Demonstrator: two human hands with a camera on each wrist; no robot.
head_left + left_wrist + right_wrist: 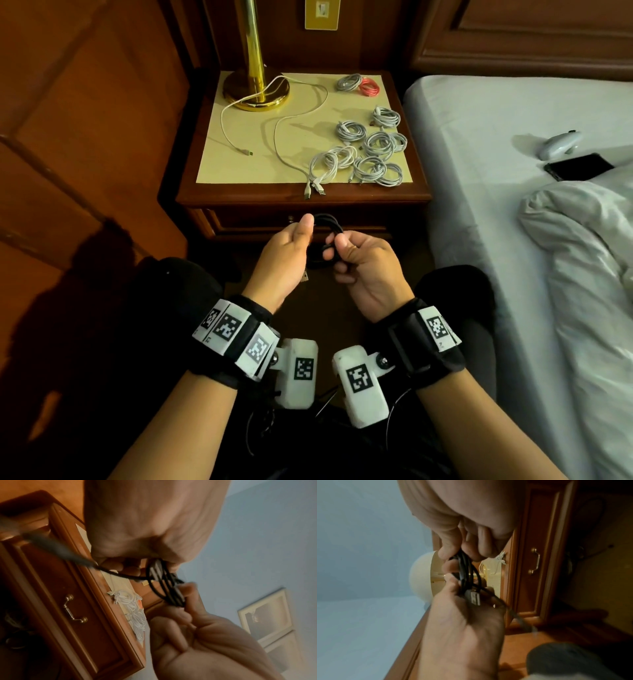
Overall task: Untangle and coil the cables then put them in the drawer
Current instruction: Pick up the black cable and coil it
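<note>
A black cable [326,221] is gathered in a small coil in front of the nightstand's shut drawer [260,222]. My left hand [301,233] grips one side of the coil and my right hand [339,246] pinches the other side. In the left wrist view the black cable [164,589] runs between my left hand [137,555] and right hand [185,601]. In the right wrist view a USB plug [475,597] of the black cable [464,572] lies against my left hand [464,615]. Another plug end [305,275] hangs below my left palm.
On the nightstand top [239,164] lie several coiled white cables [373,150], a red coil [370,87], two loose white cables [284,137] and a brass lamp base [257,90]. The drawer handle [73,609] shows. A bed [496,171] with a phone [579,167] is on the right.
</note>
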